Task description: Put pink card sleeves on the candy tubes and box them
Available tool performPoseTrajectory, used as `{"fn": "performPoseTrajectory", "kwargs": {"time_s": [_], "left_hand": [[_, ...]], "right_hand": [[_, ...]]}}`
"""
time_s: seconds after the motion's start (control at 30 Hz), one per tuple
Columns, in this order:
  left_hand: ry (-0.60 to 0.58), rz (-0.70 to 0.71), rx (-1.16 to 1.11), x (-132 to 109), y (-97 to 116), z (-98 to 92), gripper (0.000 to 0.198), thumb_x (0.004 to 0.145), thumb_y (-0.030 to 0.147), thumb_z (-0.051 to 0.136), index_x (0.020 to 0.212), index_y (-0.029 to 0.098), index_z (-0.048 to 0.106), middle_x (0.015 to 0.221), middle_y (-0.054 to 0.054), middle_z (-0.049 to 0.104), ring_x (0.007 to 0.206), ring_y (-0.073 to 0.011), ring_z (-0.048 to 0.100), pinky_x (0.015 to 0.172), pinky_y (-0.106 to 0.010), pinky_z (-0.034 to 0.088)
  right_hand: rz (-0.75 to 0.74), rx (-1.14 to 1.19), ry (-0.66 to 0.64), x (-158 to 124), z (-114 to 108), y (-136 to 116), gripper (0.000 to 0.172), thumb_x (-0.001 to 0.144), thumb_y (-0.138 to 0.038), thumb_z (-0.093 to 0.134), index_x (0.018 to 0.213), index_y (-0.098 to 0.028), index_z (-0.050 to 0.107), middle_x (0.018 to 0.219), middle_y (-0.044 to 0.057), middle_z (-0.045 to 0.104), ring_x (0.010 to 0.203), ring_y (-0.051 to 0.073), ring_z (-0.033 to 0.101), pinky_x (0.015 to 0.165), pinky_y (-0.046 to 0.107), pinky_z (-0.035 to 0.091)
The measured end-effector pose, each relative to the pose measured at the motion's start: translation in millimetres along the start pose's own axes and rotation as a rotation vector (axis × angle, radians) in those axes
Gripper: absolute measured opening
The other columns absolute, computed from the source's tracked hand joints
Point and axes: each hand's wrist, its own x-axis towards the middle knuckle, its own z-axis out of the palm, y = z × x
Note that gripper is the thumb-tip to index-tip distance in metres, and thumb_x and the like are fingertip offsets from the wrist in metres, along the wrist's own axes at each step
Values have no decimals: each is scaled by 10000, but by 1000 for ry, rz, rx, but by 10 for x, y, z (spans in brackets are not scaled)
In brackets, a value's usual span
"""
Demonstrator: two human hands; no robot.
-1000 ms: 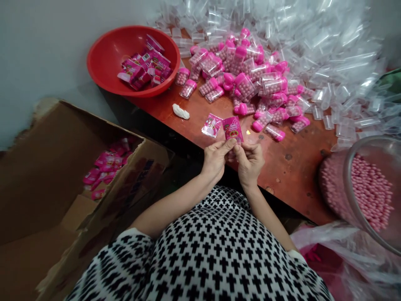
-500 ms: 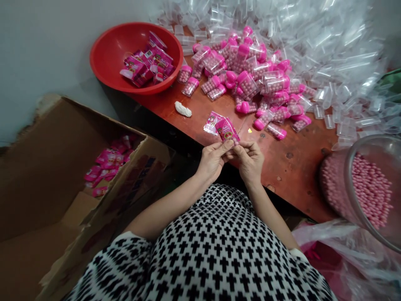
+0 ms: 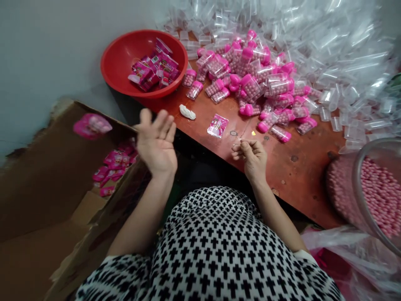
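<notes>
My left hand [image 3: 158,146] is raised beside the table edge, fingers spread, holding nothing. Off to its left a candy bottle in a pink wrapper [image 3: 92,126], blurred, is in the air above the cardboard box [image 3: 34,179]. Over the table's front edge my right hand [image 3: 252,159] is closed, thumb against curled fingers; whatever it may pinch is too small to make out. Just beyond it lies a flat pink printed wrapper [image 3: 217,126]. A crumpled white wad [image 3: 187,112] rests to the left of that wrapper.
At the back left stands a red bowl [image 3: 109,73] with pink wrappers. Pink-capped bottles of beads [image 3: 250,85] are heaped mid-table, with clear empty tubes [image 3: 326,46] behind. A tub of pink beads [image 3: 380,192] stands right. Wrapped packs [image 3: 114,161] lie inside the box.
My left hand has let go of the pink-wrapped bottle and swung left, opening. The bottle has flown toward the box. My right hand stays near its place, now without the bottle.
</notes>
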Motion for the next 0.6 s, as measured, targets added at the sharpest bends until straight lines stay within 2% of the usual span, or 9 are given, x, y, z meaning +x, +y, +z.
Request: {"fn": "performPoseTrajectory", "kwargs": {"time_s": [0.03, 0.1, 0.2, 0.27, 0.43, 0.53, 0.6], "left_hand": [[-102, 93, 183, 39, -136, 67, 645, 865, 742, 356, 1248, 279, 591, 1282, -67, 631, 1247, -223, 558, 1081, -428, 421], [-222, 130, 279, 76, -415, 274, 541, 778, 653, 627, 1134, 248, 674, 1248, -80, 651, 1282, -270, 521, 1144, -472, 325], [-370, 218, 525, 76, -720, 574, 332, 821, 478, 667, 1046, 240, 723, 1230, -89, 654, 1352, -306, 434, 1190, -506, 194], [-399, 227, 597, 68, -818, 673, 221, 856, 385, 640, 1003, 251, 737, 1202, -73, 663, 1369, -303, 406, 1198, -515, 146], [-374, 242, 605, 51, -859, 667, 178, 883, 337, 599, 932, 244, 743, 1157, -61, 678, 1365, -286, 401, 1190, -519, 165], [-344, 258, 579, -18, -796, 671, 172, 883, 326, 600, 904, 235, 745, 1178, -63, 677, 1357, -275, 414, 1183, -512, 201], [-344, 268, 524, -104, -698, 698, 162, 881, 314, 606, 900, 237, 747, 1180, -64, 680, 1342, -263, 439, 1182, -501, 220]], "right_hand": [[11, -20, 1, 4, -16, 8, 269, 807, -417, 708, 839, -188, 572, 698, -17, 712, 527, 97, 661, 480, 192, 546], [36, -61, -8, -7, -24, 14, 290, 805, -445, 702, 840, -189, 569, 685, -21, 703, 514, 95, 648, 474, 196, 541], [72, -128, -34, -41, -25, -7, 301, 797, -458, 704, 842, -188, 579, 671, -22, 695, 502, 93, 635, 482, 205, 540], [89, -166, -46, -40, -43, -31, 306, 789, -466, 707, 827, -188, 583, 660, -22, 689, 504, 93, 631, 494, 208, 540], [62, -228, -70, 121, -63, -43, 321, 778, -482, 707, 810, -186, 586, 677, -16, 679, 533, 92, 619, 511, 209, 522], [6, -255, -44, 280, 15, 7, 340, 759, -470, 727, 909, -198, 589, 859, 10, 693, 689, 96, 644, 573, 199, 521], [-7, -239, -31, 378, 77, 46, 416, 715, -445, 771, 991, -215, 561, 946, 10, 676, 749, 95, 639, 582, 188, 509]]}}
